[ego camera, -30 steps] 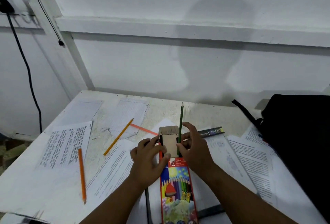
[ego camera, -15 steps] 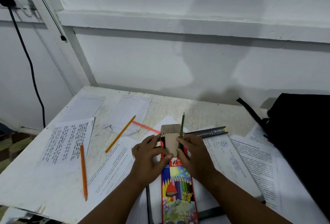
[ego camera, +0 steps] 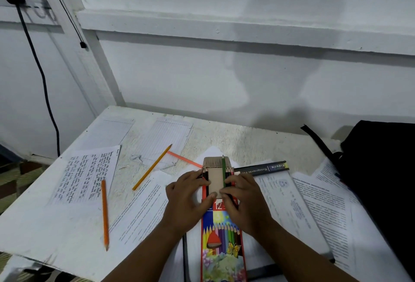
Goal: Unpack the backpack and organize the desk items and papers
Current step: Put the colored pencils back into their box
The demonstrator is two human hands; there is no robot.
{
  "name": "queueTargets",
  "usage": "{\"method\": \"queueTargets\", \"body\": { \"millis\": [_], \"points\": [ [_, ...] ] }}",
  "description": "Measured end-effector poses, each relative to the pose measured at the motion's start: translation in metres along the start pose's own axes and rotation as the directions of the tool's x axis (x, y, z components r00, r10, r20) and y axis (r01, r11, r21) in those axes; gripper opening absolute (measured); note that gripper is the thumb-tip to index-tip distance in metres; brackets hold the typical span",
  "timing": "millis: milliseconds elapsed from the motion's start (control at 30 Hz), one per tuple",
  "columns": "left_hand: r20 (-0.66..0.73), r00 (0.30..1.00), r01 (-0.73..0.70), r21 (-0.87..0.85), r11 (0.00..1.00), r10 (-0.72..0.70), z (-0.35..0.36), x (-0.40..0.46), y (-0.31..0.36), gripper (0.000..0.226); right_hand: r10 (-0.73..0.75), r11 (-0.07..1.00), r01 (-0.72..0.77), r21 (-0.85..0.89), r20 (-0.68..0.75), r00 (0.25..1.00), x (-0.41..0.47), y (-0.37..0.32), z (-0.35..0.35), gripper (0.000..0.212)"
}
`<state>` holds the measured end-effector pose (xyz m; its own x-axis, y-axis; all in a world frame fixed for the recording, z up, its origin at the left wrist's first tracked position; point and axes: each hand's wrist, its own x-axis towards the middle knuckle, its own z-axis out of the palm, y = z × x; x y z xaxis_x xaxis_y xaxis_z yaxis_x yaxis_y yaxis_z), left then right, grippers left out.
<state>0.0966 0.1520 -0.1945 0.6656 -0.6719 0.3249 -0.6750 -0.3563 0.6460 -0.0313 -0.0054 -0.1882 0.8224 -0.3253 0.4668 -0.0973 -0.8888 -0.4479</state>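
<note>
the green pencil is pinched by the fingers of the right hand at its lower end, against the open mouth of the coloured-pencil box. the left hand is curled on the box's left edge, with its thumb pressed on the box face just below the raised cardboard flap. the green pencil's long axis runs from 6 to 12 o'clock, tip pointed at 12 o'clock toward the wall, over the right part of the flap. the box lies flat at the near middle of the desk, its long axis also 6 to 12 o'clock, with the open end at 12 o'clock. other pencil tips are seen on both sides of the flap. at 9 o'clock from the box an orange pencil lies on the desk with its tip toward 6 o'clock; a yellow pencil at 10 o'clock is slanted, tip toward 1 o'clock. printed papers are spread at 3 o'clock, and handwritten sheets at 9 o'clock. the black backpack stands at 3 o'clock by the desk's right edge.
</note>
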Motion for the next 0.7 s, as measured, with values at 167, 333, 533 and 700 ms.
{"method": "queueTargets", "body": {
  "millis": [167,333,533,700],
  "points": [
    [-0.003,1.000,0.000,0.006,1.000,0.000,-0.0011,0.0006,0.0023,0.037,-0.022,0.999,0.022,-0.026,-0.014,1.000,-0.0026,-0.0025,-0.0008,0.020],
    [0.012,1.000,0.023,0.008,1.000,-0.023,-0.0011,0.0008,0.0021,0.037,-0.023,0.998,0.020,-0.063,-0.049,0.999,-0.0031,-0.0054,-0.0025,0.020],
    [0.023,0.999,0.026,-0.002,1.000,-0.026,-0.0014,0.0014,0.0015,0.035,-0.041,0.998,0.039,-0.046,-0.038,0.998,-0.0056,-0.0056,-0.0033,0.017],
    [0.022,1.000,0.021,-0.002,1.000,-0.021,-0.0015,0.0013,0.0006,0.035,-0.005,0.995,0.003,-0.102,-0.019,1.000,-0.0055,-0.0089,-0.0041,0.023]
  ]
}}
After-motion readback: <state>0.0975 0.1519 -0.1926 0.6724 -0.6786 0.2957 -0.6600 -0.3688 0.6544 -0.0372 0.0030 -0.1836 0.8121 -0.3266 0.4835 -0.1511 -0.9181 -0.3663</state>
